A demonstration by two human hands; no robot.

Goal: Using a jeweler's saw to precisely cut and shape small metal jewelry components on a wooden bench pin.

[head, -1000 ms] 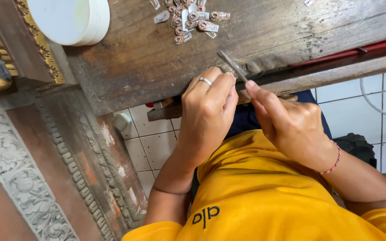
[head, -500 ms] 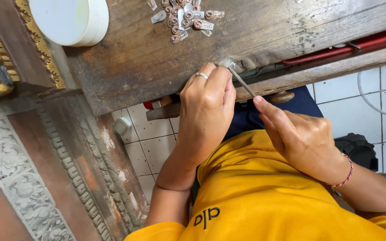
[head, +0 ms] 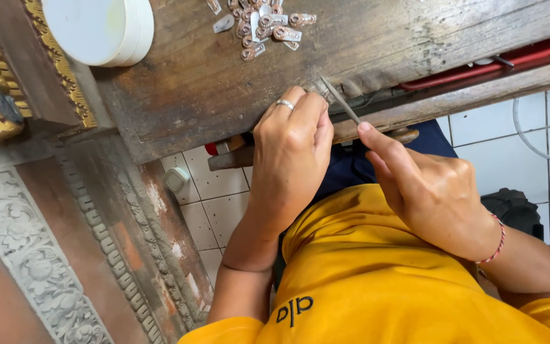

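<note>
Left hand: the left hand point(head: 294, 137) lies knuckles-up at the near edge of the wooden workbench point(head: 179, 83), wrist bent, forearm running down toward the yellow shirt point(head: 364, 280). Its fingers are curled tight at the bench edge; whatever small piece they pinch is hidden under them, so I cannot tell what it is. A silver ring point(head: 285, 104) sits on one finger.
Right hand: the right hand point(head: 428, 191) comes in from the right, index finger stretched along the tool, the other fingers closed around its handle. A red string bracelet point(head: 496, 241) circles the wrist.
File: the slim metal file point(head: 340, 102) slants up and left from the right hand, its tip resting on the bench edge just beside the left fingertips.
Small parts: a cluster of small metal pieces point(head: 259, 24) lies farther back on the bench, well apart from both hands.
White container: a round white lidded tub point(head: 100, 28) stands at the bench's far left corner.
</note>
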